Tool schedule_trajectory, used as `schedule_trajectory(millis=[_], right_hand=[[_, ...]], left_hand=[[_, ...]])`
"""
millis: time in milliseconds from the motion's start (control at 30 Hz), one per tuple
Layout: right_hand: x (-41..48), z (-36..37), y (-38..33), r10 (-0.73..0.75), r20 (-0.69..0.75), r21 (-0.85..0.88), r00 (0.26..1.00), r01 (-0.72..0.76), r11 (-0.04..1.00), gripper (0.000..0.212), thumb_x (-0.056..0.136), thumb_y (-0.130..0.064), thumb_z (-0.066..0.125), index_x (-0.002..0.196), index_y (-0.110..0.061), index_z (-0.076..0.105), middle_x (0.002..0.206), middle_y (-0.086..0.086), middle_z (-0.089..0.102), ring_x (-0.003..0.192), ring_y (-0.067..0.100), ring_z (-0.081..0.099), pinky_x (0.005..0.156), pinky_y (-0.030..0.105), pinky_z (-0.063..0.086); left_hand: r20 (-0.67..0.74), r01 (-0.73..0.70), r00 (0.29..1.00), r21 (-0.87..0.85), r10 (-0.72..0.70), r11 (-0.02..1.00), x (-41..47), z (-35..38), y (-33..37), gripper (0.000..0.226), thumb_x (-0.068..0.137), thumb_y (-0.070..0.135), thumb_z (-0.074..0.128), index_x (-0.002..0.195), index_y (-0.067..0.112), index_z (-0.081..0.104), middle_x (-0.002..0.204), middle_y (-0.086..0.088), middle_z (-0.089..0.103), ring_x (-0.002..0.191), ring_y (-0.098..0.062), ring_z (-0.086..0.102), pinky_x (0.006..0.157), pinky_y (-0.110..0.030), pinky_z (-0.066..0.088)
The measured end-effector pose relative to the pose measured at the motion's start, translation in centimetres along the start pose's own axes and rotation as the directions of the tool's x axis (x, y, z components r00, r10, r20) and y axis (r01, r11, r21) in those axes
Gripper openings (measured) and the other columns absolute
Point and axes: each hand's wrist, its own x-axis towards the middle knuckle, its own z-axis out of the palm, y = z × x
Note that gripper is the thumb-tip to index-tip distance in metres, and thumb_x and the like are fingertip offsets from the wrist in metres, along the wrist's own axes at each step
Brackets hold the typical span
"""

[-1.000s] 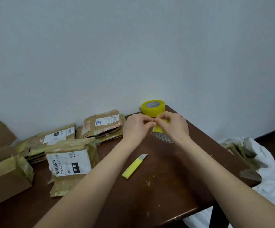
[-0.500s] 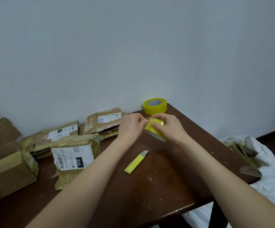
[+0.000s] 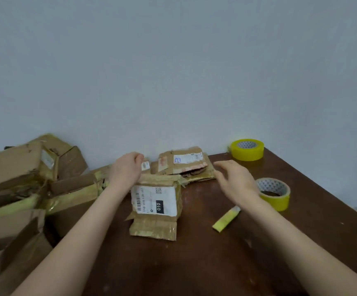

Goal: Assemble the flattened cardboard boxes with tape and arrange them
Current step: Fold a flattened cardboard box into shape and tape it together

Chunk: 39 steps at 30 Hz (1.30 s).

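Note:
A flattened cardboard box [image 3: 155, 212] with a white "010" label lies on the dark wooden table [image 3: 194, 263]. My left hand [image 3: 126, 170] is at its far left corner, fingers curled over the top edge. My right hand [image 3: 235, 181] hovers with relaxed, spread fingers and holds nothing, between a stack of flattened boxes [image 3: 184, 165] and a yellow tape roll [image 3: 274, 194] lying flat on the table. A second yellow tape roll [image 3: 247, 149] sits at the back by the wall.
A yellow utility knife [image 3: 226, 218] lies under my right wrist. A pile of taped-up boxes [image 3: 23, 189] fills the left side. The table's right edge runs diagonally past the tape rolls. A pale wall stands behind.
My right hand has let go of the tape roll, which now lies on the table. Both hands moved left toward the boxes, and my view turned left.

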Motion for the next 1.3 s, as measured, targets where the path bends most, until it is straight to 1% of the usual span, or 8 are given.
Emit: schedule_trajectory(millis=[133,233,367,533,667,833,1067,1300], right_hand=[[0.4,5.3,-8.8,-0.149,0.244,0.132,0.958,0.119,0.984,0.05,0.101,-0.037,0.039,0.144,-0.012,0.042,0.152,0.005,0.037,0.141,0.02,0.03,0.113,0.034,0.028],[-0.4,8.8,-11.0,0.001,0.369,0.08,0.929,-0.033,0.996,0.057,0.103,-0.038,0.029,0.15,-0.006,0.025,0.162,0.009,0.006,0.149,0.025,0.006,0.116,0.039,0.022],[-1.2,9.8,-11.6,0.174,0.342,0.143,0.924,-0.234,0.962,0.067,0.103,-0.042,0.029,0.154,-0.01,0.0,0.161,0.006,-0.014,0.146,0.032,0.02,0.112,0.041,0.028],[0.5,10.3,-11.4,0.346,0.322,0.294,0.881,-0.44,0.849,0.074,0.101,-0.041,0.037,0.153,-0.01,-0.005,0.159,0.01,0.02,0.137,0.034,0.037,0.105,0.044,0.037],[0.4,10.9,-10.5,0.388,0.366,0.371,0.846,-0.515,0.773,0.059,0.1,-0.031,0.04,0.15,-0.009,0.019,0.144,0.012,0.044,0.126,0.031,0.048,0.098,0.042,0.041],[-0.1,11.0,-9.4,0.347,0.46,0.466,0.817,-0.555,0.689,0.06,0.085,-0.048,0.049,0.132,-0.011,0.046,0.12,0.005,0.06,0.106,0.024,0.058,0.095,0.042,0.047],[-0.9,10.4,-8.7,0.284,0.494,0.511,0.822,-0.538,0.671,0.05,0.096,-0.045,0.048,0.137,-0.016,0.044,0.118,0.003,0.062,0.108,0.023,0.059,0.096,0.041,0.047],[-0.7,7.6,-7.8,0.205,0.426,0.371,0.881,-0.376,0.849,0.038,0.089,-0.053,0.055,0.088,-0.017,0.069,0.091,-0.003,0.071,0.088,0.017,0.066,0.084,0.038,0.053]], left_hand=[[0.207,0.065,0.978,-0.118,-0.039,0.991,-1.2,2.3,-2.4,0.036,0.102,0.03,0.037,0.122,0.012,0.061,0.126,-0.011,0.062,0.118,-0.031,0.054,0.095,-0.035,0.04],[0.191,0.091,0.98,-0.209,-0.051,0.974,-3.0,3.7,-2.9,0.034,0.101,0.03,0.035,0.079,0.017,0.057,0.085,-0.007,0.066,0.083,-0.029,0.061,0.071,-0.036,0.046],[0.149,0.194,0.975,-0.232,-0.162,0.953,-4.0,4.5,-3.2,0.036,0.1,0.032,0.034,0.109,0.006,0.057,0.107,-0.009,0.062,0.097,-0.026,0.058,0.078,-0.034,0.044],[0.247,0.323,0.937,-0.334,-0.248,0.886,-3.3,4.9,-3.4,0.055,0.097,0.043,0.041,0.125,-0.003,0.053,0.123,-0.016,0.06,0.11,-0.03,0.056,0.079,-0.033,0.042],[0.25,0.328,0.938,-0.422,-0.24,0.845,-4.6,4.9,-3.7,0.039,0.099,0.041,0.04,0.097,0.008,0.062,0.101,-0.008,0.067,0.084,-0.019,0.058,0.066,-0.03,0.041],[0.273,0.377,0.926,-0.629,-0.261,0.68,-6.1,4.8,-3.7,0.039,0.099,0.04,0.04,0.124,0.017,0.059,0.115,0.0,0.065,0.106,-0.021,0.061,0.094,-0.044,0.05],[0.31,0.414,0.909,-0.582,-0.279,0.7,-6.8,3.9,-3.4,0.044,0.1,0.042,0.034,0.127,0.015,0.055,0.121,-0.004,0.063,0.11,-0.024,0.059,0.098,-0.047,0.047],[0.297,0.373,0.922,-0.504,-0.249,0.779,-7.5,1.9,-3.9,0.048,0.094,0.044,0.049,0.129,0.013,0.054,0.12,-0.002,0.064,0.105,-0.017,0.062,0.091,-0.038,0.051]])
